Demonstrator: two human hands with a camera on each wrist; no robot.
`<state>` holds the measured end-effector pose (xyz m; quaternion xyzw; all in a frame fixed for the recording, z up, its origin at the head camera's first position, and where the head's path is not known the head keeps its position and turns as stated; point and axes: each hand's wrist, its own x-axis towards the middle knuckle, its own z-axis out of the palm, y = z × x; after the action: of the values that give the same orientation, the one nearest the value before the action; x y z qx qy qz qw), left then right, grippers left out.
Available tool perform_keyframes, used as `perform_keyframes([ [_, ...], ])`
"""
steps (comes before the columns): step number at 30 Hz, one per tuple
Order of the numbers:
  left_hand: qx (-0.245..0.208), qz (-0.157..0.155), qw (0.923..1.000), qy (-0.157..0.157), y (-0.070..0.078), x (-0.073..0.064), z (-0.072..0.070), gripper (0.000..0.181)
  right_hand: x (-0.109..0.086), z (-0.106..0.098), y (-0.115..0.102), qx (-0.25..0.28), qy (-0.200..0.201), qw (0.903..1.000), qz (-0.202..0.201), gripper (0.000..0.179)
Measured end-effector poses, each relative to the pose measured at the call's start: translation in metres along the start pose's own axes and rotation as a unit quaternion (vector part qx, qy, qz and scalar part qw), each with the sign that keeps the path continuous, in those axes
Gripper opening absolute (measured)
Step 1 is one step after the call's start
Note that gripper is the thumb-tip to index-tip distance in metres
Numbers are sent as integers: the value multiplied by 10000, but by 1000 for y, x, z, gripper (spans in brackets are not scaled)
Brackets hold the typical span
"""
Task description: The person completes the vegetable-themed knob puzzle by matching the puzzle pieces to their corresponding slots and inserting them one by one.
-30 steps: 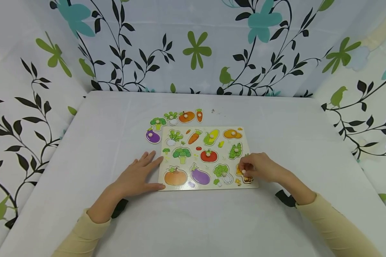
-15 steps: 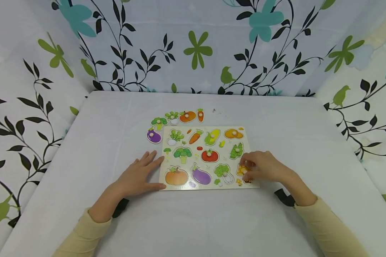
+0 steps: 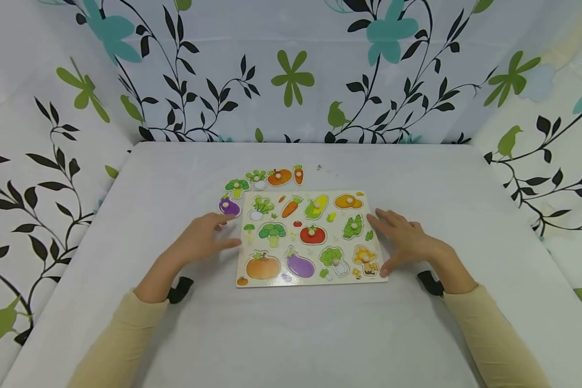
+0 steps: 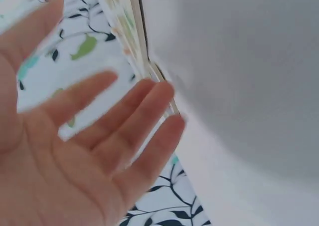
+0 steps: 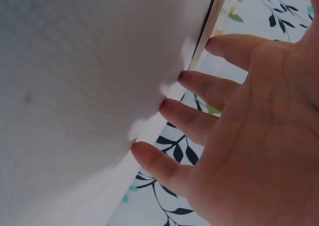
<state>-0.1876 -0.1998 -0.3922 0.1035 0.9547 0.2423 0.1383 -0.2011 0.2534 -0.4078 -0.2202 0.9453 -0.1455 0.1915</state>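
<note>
A flat wooden vegetable puzzle board [image 3: 332,233] lies on the table. My left hand [image 3: 199,240] is left of it, fingers extended, the index fingertip right at the loose eggplant piece [image 3: 229,208]. In the left wrist view the left palm [image 4: 65,171] holds nothing. At the board's right edge, my right hand [image 3: 409,241] is spread with its fingertips along the edge. The right wrist view shows the right fingers [image 5: 194,123] touching the white cloth and the board's side. The mushroom piece [image 3: 365,255] sits in the lower right slot.
Beyond the board's upper left lie loose pieces: broccoli [image 3: 237,186], white radish [image 3: 259,182], pumpkin [image 3: 279,177] and carrot [image 3: 298,175]. Knobbed tomato [image 3: 312,235], corn [image 3: 317,207] and several other pieces sit in the board. Patterned curtains [image 3: 291,54] surround the white table [image 3: 291,334].
The right hand has let go of the mushroom piece and moved to the board's right edge. The left hand has lifted off the board's left edge, its index finger reaching the eggplant piece.
</note>
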Motion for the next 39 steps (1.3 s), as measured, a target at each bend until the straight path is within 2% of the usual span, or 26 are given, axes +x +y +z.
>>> perform_keyframes([
  [4, -89, -582, 9960, 672, -5, 29, -16, 60, 2, 0, 1, -56, -14, 10000, -2, 128],
  [6, -134, -848, 9926, 858, -8, 42, -20, 55, 1, 0, 1, -62, -40, 10000, 8, 128],
  [9, -162, -1058, 9906, 849, -13, 57, -21, 47, -1, -2, 1, -101, -42, 9999, 49, 128],
  [13, -122, -1108, 9912, 714, -18, 66, -17, 31, -1, -2, -2, -201, -57, 9998, 54, 128],
  [16, -26, -1062, 9915, 750, -19, 68, -15, 23, 1, -2, -2, -244, -56, 9997, 60, 128],
  [23, -47, -888, 9932, 749, -20, 73, -16, 21, 0, -1, -2, -208, -40, 9997, 117, 127],
  [30, -124, -946, 9920, 828, -17, 67, -19, 20, 0, 1, -2, -138, -66, 9998, 109, 127],
  [34, -211, -897, 9916, 905, -5, 59, -22, 19, 1, 2, -1, -190, -69, 9997, 147, 128],
  [39, -365, -583, 9928, 980, 17, 47, -17, 15, 3, 2, 0, -193, -70, 9997, 161, 128],
])
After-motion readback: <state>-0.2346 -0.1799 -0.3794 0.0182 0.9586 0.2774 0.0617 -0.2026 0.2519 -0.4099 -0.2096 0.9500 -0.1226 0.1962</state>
